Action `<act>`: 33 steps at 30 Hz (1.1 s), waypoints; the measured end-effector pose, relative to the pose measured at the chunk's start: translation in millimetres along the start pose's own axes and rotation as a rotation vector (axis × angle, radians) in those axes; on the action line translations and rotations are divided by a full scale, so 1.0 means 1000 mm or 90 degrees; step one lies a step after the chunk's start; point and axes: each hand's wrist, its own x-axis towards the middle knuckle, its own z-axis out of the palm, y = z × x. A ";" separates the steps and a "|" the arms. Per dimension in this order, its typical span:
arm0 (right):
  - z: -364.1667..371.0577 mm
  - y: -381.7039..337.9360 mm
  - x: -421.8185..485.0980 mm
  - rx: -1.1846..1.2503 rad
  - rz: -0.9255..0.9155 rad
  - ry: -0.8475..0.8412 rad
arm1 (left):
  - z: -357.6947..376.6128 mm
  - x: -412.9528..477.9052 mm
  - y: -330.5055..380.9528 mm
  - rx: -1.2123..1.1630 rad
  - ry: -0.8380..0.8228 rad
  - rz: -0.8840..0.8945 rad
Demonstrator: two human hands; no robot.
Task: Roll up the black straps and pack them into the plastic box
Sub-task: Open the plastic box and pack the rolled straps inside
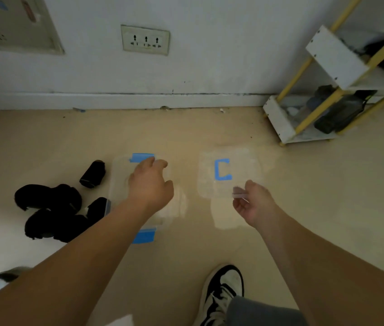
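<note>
Clear glossy plastic box (117, 177), clear plastic lid (245, 170), matt black cloth straps (52, 208), smooth beige floor (45, 142)

On the floor, the left hand (150, 184) lies over the clear box (118, 180). The right hand (253, 204) pinches the lid (245, 165) by its near edge. Black straps (50, 208) lie left of the box.
</note>
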 end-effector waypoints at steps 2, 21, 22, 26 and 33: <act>0.000 0.014 0.008 -0.021 0.019 0.029 | 0.003 0.002 -0.024 0.075 -0.033 -0.071; 0.088 0.056 -0.017 -0.659 -0.266 -0.021 | 0.024 -0.035 -0.120 -0.113 -0.109 -0.186; 0.097 0.059 -0.024 -0.693 -0.307 -0.051 | 0.024 -0.041 -0.117 -0.155 -0.123 -0.175; 0.136 0.077 -0.057 -0.788 -0.459 -0.155 | 0.021 -0.061 -0.114 -0.238 -0.194 -0.115; 0.216 0.138 -0.111 -0.847 -0.537 -0.401 | 0.001 -0.082 -0.175 -0.162 0.019 -0.207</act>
